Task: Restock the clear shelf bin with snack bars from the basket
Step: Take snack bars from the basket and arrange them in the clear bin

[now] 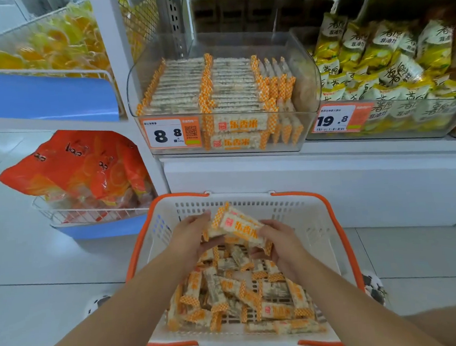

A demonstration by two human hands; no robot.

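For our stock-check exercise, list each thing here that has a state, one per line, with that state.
Clear shelf bin: open-topped, mostly full, gap at right.
Basket: on floor, partly full of loose bars.
Held snack bars: lifted above basket.
Left hand: grips the bars.
Right hand: grips the bars.
Price tag: on bin front.
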